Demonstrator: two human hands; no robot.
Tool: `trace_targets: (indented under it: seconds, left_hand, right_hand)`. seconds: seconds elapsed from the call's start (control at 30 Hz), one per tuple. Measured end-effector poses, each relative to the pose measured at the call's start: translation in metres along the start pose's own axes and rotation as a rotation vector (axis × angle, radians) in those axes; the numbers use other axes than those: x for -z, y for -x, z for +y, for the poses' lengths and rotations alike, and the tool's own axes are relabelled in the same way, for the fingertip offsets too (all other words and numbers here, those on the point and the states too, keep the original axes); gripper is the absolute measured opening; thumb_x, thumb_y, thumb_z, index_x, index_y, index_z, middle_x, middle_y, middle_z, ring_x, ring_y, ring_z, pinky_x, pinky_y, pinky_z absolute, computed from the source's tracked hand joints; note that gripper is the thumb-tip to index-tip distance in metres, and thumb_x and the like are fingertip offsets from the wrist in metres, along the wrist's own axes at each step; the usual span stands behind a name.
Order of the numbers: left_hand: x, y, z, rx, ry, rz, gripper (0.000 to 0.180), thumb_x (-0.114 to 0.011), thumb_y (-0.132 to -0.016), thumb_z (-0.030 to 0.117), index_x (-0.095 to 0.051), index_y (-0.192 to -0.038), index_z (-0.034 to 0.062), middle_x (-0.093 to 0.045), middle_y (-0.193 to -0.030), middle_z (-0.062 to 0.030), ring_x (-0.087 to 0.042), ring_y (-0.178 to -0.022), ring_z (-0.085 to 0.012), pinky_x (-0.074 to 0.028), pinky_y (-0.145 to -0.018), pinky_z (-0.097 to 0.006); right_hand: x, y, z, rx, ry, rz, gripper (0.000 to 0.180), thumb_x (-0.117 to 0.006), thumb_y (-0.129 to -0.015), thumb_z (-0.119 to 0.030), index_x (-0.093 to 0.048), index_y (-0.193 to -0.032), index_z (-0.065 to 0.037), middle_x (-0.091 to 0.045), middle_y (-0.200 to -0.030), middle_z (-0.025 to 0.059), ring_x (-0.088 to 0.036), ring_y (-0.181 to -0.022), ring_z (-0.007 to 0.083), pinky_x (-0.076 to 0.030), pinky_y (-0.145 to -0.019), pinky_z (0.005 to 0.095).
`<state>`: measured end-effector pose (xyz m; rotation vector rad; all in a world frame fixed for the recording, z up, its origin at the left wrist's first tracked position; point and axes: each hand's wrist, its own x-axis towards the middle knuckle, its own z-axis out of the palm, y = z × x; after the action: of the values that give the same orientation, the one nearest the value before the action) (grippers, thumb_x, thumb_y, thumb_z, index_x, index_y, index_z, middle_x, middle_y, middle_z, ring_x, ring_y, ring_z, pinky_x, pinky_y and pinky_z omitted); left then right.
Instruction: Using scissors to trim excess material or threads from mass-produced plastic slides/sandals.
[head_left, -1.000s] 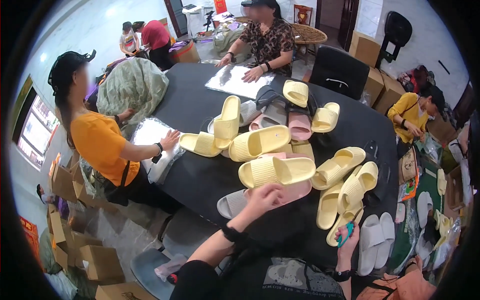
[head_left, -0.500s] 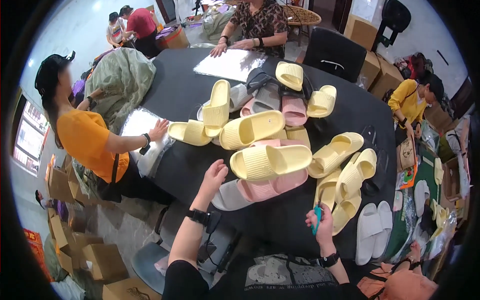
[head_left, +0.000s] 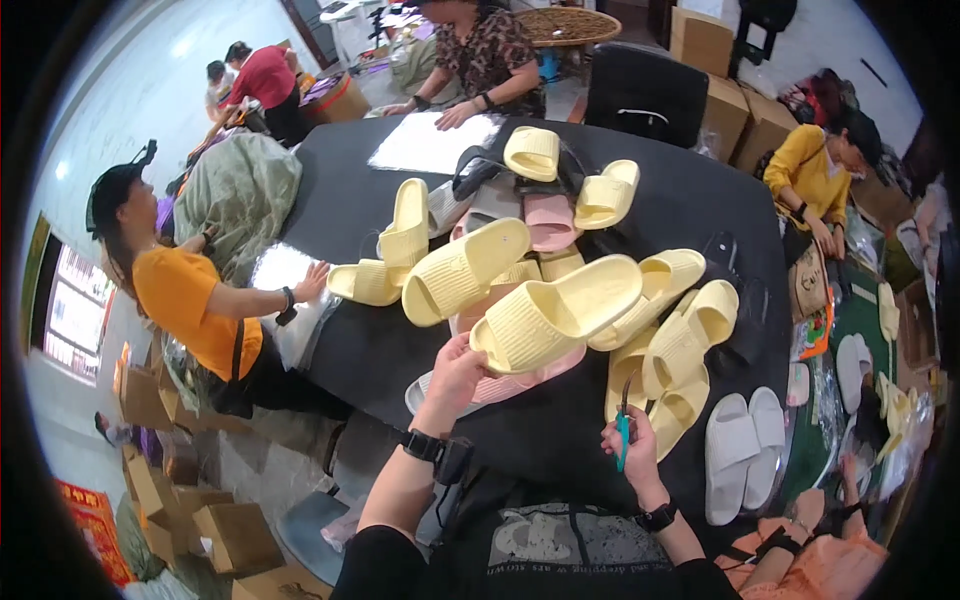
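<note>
My left hand (head_left: 458, 375) grips the toe end of a yellow slide slipper (head_left: 535, 325), which is tilted with its heel raised to the right. Below it, partly covered, lie a pink slipper (head_left: 550, 366) and a grey slipper (head_left: 420, 395). My right hand (head_left: 632, 440) is closed around teal-handled scissors (head_left: 622, 437), their dark blades pointing up beside a pile of yellow slippers (head_left: 680, 420). Another yellow slipper (head_left: 465, 270) rests just beyond the held one. More yellow, pink, grey and black slippers are heaped farther back.
A black table (head_left: 345, 190) carries everything. White slippers (head_left: 733, 460) lie at its right edge, clear plastic bags (head_left: 425, 145) at the far side. Co-workers stand left, opposite and right; a person in orange-pink is at lower right. Cardboard boxes (head_left: 235, 535) crowd the floor at left.
My left hand has moved right and taken hold of the yellow slipper, whose heel end has come up. The slipper beyond has turned and shifted left. My right hand keeps the scissors.
</note>
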<state>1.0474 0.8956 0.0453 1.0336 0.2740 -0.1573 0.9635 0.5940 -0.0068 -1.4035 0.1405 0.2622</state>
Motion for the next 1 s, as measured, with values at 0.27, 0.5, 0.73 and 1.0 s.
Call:
trace_targets:
  seconds: [0.27,0.5,0.73,1.0]
  left_hand:
    - [-0.053,-0.006,0.014,0.048,0.125,-0.148,0.040,-0.049,-0.079,-0.007,-0.043,-0.118,-0.0048,-0.058,-0.105,-0.0148,-0.062,-0.088,-0.0239,-0.053,-0.074,-0.036]
    - [-0.078,-0.047,-0.002,0.052,0.105,-0.333,0.043,-0.050,-0.081,-0.006,-0.036,-0.121,-0.0026,-0.057,-0.105,-0.0184,-0.063,-0.087,-0.0277,-0.054,-0.074,-0.036]
    - [-0.080,-0.066,-0.064,0.168,-0.316,-0.497,0.054,-0.049,-0.093,0.020,-0.027,-0.139,0.0013,-0.057,-0.102,-0.0084,-0.058,-0.081,-0.0157,-0.051,-0.068,-0.027]
    - [0.097,-0.130,0.031,-0.444,-0.423,0.152,0.021,-0.054,-0.087,0.010,-0.058,-0.103,-0.0021,-0.061,-0.089,-0.0061,-0.058,-0.076,-0.0128,-0.047,-0.069,-0.025]
  right_hand:
    - [-0.035,0.009,-0.017,0.196,0.019,0.155,0.044,-0.062,-0.080,0.003,-0.043,-0.119,-0.002,-0.056,-0.082,0.0036,-0.055,-0.076,0.0090,-0.049,-0.062,0.0220]
    - [-0.068,0.028,-0.022,0.226,0.324,0.088,0.048,-0.068,-0.076,0.000,-0.045,-0.118,0.002,-0.060,-0.081,0.0050,-0.058,-0.075,0.0098,-0.048,-0.069,0.0233]
    - [-0.069,0.041,-0.012,0.243,0.173,0.345,0.042,-0.060,-0.081,0.000,-0.042,-0.120,0.001,-0.056,-0.082,0.0054,-0.057,-0.068,0.0108,-0.049,-0.061,0.0228]
    - [-0.080,0.033,-0.005,0.147,0.191,0.333,0.038,-0.060,-0.082,-0.003,-0.044,-0.117,-0.002,-0.056,-0.081,0.0034,-0.056,-0.060,0.0089,-0.046,-0.053,0.0195]
